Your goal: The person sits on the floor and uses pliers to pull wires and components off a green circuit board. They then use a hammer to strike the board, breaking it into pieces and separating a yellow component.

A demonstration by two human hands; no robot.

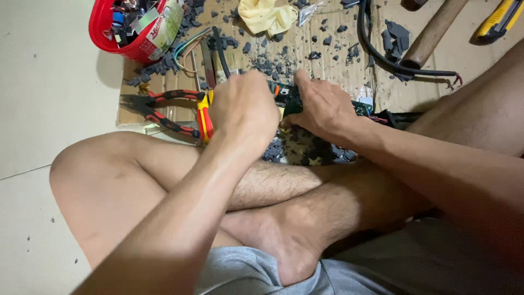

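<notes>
While both fists [244, 106] [323, 106] clamp green board [289, 98] | pliers [164, 109] beside L | cardboard edge [123, 109] near.

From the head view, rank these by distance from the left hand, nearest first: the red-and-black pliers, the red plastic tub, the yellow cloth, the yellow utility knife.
1. Red-and-black pliers, just beside the left hand, on its left.
2. Yellow cloth, above the hand at the top edge.
3. Red plastic tub, up at the top left.
4. Yellow utility knife, far off in the top right corner.
</notes>
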